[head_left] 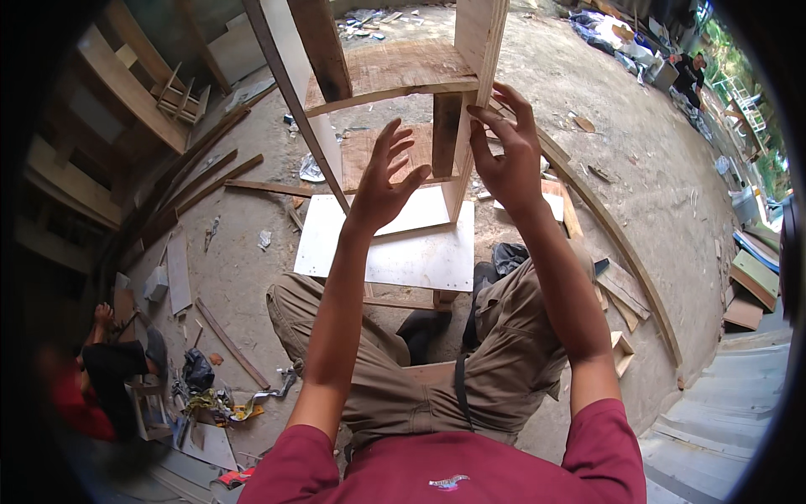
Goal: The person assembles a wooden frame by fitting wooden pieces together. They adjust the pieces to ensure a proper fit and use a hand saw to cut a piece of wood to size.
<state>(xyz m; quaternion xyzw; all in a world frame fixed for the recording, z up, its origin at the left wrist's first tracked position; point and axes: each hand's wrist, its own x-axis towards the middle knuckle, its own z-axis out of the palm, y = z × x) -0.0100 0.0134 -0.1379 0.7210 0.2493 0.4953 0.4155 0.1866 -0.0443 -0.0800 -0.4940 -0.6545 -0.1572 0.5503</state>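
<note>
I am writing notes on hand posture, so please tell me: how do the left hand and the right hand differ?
The left hand is open and appears to hold nothing; the right hand has its fingertips at the wooden frame's right upright. The right hand also appears higher in the picture than the left hand. Both are bare.

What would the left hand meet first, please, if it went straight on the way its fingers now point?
The left hand would probably meet the upper wooden shelf board first, at its near edge, though this single view leaves the depth unclear.
</note>
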